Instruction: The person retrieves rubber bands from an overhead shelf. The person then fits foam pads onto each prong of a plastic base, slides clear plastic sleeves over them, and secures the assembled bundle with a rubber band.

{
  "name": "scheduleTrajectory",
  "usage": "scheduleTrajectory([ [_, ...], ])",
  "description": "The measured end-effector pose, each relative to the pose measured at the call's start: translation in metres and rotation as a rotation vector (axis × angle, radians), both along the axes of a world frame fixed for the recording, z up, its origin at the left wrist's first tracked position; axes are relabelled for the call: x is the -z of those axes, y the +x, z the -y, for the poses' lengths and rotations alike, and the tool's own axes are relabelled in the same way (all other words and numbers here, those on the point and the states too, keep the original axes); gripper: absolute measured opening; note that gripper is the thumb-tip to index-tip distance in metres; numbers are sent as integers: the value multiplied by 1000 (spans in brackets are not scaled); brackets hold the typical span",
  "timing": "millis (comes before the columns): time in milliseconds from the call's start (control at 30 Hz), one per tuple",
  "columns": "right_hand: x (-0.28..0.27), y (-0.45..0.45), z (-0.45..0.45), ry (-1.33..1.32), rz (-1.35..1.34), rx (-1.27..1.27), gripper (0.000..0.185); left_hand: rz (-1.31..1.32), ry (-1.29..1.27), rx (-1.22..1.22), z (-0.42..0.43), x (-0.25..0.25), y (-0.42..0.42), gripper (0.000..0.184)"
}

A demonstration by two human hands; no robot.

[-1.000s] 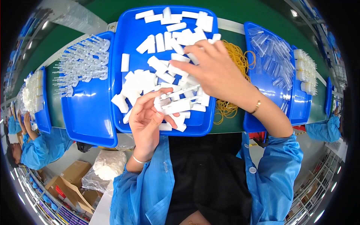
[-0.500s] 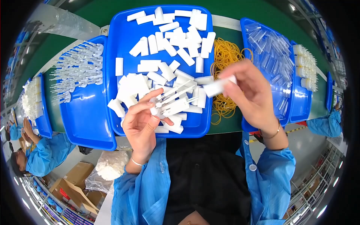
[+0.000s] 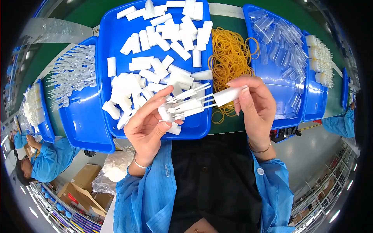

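Note:
My left hand (image 3: 149, 122) grips a bundle of white pronged pieces (image 3: 186, 104) by their base, over the front of the blue tray (image 3: 155, 134). Their thin prongs point right. Between the thumb and fingers of my right hand (image 3: 254, 103) is a white block (image 3: 229, 96), whose left end meets the tips of some prongs. Many loose white blocks (image 3: 143, 40) lie in the tray behind and below my left hand. Yellow rubber bands (image 3: 229, 58) are piled just behind my right hand.
A blue tray (image 3: 87, 134) with white pronged pieces stands left. On the right, another blue tray (image 3: 268, 97) holds clear plastic parts (image 3: 281, 50). Farther out are more white parts (image 3: 320, 62). A co-worker in blue (image 3: 54, 159) is at left, near cardboard boxes (image 3: 83, 186).
My right hand went from over the tray's blocks to the right with one white block, then brought it to the prongs. The view has shifted, moving the trays left.

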State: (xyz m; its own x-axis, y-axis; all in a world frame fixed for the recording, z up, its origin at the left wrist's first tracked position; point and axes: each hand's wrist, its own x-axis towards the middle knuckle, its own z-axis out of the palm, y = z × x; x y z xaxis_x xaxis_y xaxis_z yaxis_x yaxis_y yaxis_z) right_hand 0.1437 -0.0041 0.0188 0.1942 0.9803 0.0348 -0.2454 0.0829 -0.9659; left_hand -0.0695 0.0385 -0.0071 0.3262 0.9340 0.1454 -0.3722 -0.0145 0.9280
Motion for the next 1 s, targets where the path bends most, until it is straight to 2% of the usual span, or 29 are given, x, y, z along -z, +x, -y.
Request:
scheduleTrajectory([
  [400,1,-3,4,-4,20,-52,17,-95,-62,-34,4,-9,9,41],
  [500,3,-5,3,49,356,-6,15,-96,-54,-14,5,-10,9,41],
  [600,0,-2,0,138,488,13,14,-102,-73,-31,5,-11,9,41],
  [700,6,-7,-4,133,253,109,14,-95,-49,5,5,-8,7,41],
  [1000,1,-14,-10,309,588,-2,15,-97,-77,4,4,-10,5,40],
])
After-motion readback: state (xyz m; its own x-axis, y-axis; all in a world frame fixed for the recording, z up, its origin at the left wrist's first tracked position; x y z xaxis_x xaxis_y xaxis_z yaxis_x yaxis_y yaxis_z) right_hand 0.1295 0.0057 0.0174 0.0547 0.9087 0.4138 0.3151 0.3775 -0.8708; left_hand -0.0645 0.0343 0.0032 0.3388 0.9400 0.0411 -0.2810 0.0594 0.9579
